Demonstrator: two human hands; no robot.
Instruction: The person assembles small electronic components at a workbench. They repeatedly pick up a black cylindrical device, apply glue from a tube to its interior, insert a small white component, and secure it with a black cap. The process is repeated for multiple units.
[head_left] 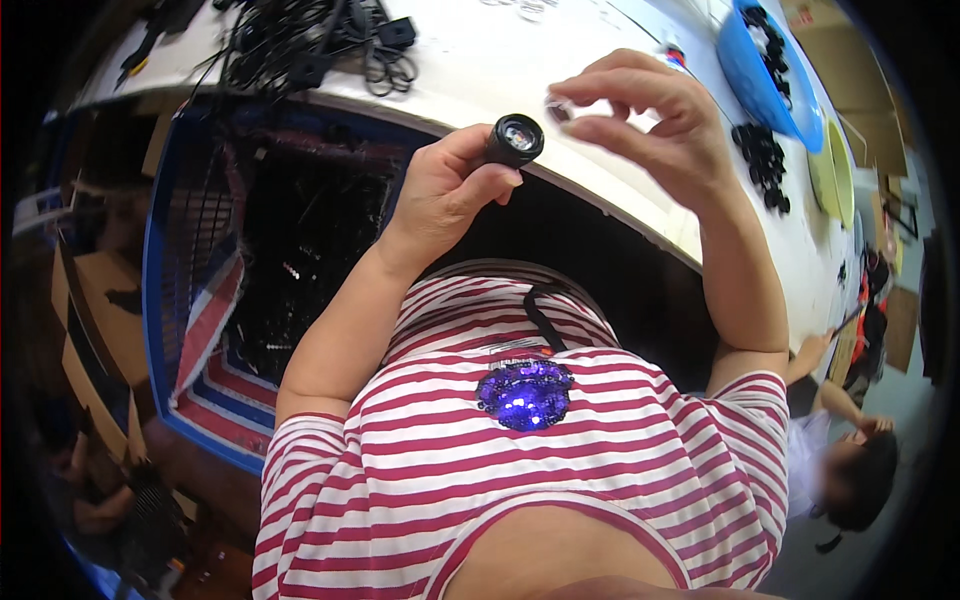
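Note:
My left hand (438,200) is closed around a short black flashlight (515,140), its round front end facing up, with a shiny clear and silvery centre inside the black rim. Just to the right of it, my right hand (672,125) pinches a small, clear, round piece (560,107) between thumb and fingertips; it looks like a lens, partly covered by the fingers. A narrow gap separates this piece from the flashlight. Both hands are raised over the near edge of the white table (470,60).
Black cords (300,45) lie heaped at the table's far left. On the right stand a blue basin (735,60) of black parts and a yellow basin (832,170), with loose black parts (762,165) beside them. A blue crate (155,290) sits below left. Other people are nearby.

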